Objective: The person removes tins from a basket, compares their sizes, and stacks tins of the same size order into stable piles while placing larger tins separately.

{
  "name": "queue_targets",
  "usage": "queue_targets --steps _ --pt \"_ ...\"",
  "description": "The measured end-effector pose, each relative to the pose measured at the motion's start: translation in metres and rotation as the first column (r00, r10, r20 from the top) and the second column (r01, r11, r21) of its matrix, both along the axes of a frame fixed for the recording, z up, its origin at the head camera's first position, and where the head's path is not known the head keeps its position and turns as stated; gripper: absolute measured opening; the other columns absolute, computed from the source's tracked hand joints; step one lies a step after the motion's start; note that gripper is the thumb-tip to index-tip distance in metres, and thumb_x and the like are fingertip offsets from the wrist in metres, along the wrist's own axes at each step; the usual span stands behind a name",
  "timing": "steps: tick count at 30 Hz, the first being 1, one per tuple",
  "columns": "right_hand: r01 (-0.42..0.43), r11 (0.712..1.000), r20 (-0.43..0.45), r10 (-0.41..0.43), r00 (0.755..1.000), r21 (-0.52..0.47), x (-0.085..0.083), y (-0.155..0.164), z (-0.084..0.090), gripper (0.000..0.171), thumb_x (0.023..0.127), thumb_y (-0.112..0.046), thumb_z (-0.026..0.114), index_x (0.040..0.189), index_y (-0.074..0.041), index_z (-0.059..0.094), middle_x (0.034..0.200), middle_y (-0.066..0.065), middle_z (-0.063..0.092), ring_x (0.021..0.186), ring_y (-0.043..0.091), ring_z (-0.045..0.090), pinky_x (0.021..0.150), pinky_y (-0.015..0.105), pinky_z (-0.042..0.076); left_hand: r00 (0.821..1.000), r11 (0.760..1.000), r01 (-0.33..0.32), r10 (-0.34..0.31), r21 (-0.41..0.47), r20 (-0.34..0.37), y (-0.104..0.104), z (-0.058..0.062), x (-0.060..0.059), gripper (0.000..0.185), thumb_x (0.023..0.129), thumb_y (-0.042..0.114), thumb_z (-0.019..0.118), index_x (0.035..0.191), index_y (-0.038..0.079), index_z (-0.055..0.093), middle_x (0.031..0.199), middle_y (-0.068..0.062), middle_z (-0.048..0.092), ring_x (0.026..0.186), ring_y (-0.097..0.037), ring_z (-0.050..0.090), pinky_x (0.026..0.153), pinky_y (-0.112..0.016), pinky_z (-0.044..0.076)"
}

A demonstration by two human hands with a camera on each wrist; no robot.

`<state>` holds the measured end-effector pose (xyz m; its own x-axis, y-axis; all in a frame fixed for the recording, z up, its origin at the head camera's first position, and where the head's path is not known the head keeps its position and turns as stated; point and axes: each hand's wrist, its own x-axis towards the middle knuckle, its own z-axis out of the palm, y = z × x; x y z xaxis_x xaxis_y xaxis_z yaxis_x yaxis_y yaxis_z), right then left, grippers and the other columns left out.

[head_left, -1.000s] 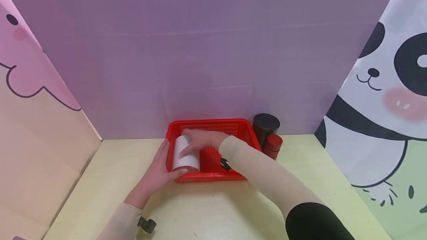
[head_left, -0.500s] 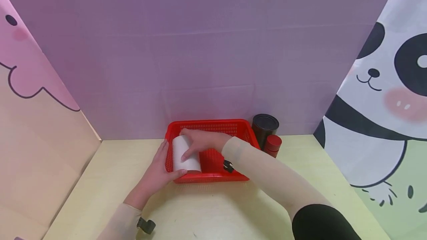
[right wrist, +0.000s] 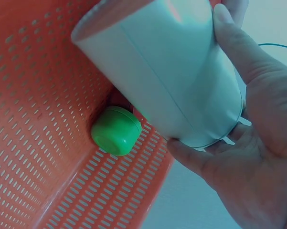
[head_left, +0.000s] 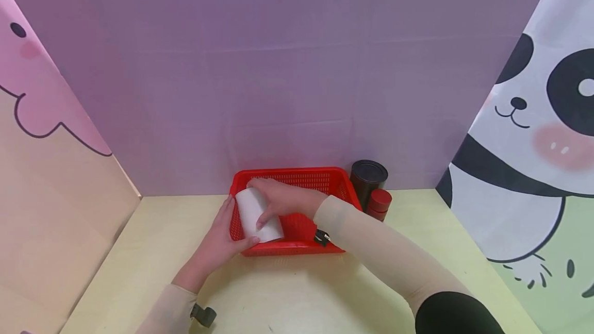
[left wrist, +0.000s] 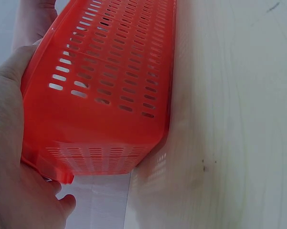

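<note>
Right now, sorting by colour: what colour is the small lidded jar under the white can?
Green jar, clearest in the right wrist view, inside the red basket.

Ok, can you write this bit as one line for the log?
right hand: grips white can in red basket | left hand: holds basket's left end | green cap: in basket

Red perforated plastic basket (head_left: 341,183) sits against the purple back wall (head_left: 297,81); a black cylindrical tin (head_left: 368,178) and small red round tin (head_left: 380,203) block its right side. Yellow tabletop (head_left: 297,293) in front lies open.
</note>
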<state>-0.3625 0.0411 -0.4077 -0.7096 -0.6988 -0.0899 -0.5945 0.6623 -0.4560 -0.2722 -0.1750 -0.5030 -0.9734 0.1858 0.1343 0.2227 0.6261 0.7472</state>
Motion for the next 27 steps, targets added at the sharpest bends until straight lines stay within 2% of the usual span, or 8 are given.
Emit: queue_targets --steps 7,14,21,27 --pt "0.045 0.999 -0.028 -0.045 0.999 -0.004 0.005 0.006 -0.002 0.107 0.077 -0.031 0.104 0.164 -0.028 0.043 0.153 -0.003 0.049 0.136 0.018 0.05 0.092 0.036 0.066 1.0 1.0 0.011 -0.011 0.015 -0.011 0.0 0.0 0.0 0.134 0.085 0.058 0.093 0.179 0.016 0.006 0.184 -0.008 0.012 0.166 -0.039 0.022 0.115 -0.064 0.051" --pt "0.119 0.988 0.056 -0.114 0.992 -0.097 0.016 0.012 -0.004 0.101 0.081 -0.02 0.101 0.164 -0.031 0.045 0.159 0.002 0.044 0.137 0.023 0.051 0.09 0.042 0.067 0.999 0.999 0.02 -0.019 0.029 -0.03 -0.001 -0.001 -0.001 0.134 0.084 0.056 0.094 0.179 0.017 0.008 0.184 -0.007 0.014 0.165 -0.039 0.024 0.112 -0.065 0.053" --pt "0.177 0.971 0.081 -0.166 0.983 -0.158 0.027 0.012 -0.003 0.09 0.085 -0.017 0.098 0.158 -0.028 0.046 0.156 0.005 0.045 0.132 0.025 0.055 0.091 0.047 0.068 0.999 0.999 0.02 -0.019 0.031 -0.035 -0.001 -0.001 0.0 0.136 0.083 0.055 0.095 0.179 0.016 0.007 0.184 -0.009 0.014 0.165 -0.04 0.024 0.111 -0.064 0.054" --pt "0.222 0.949 0.064 -0.214 0.975 -0.223 0.03 0.012 -0.009 0.076 0.087 -0.023 0.097 0.146 -0.021 0.049 0.144 0.005 0.052 0.125 0.024 0.06 0.089 0.048 0.068 1.0 1.0 0.007 -0.007 0.024 -0.008 0.0 0.0 0.001 0.137 0.082 0.055 0.095 0.179 0.015 0.006 0.184 -0.01 0.012 0.166 -0.041 0.022 0.111 -0.063 0.054"
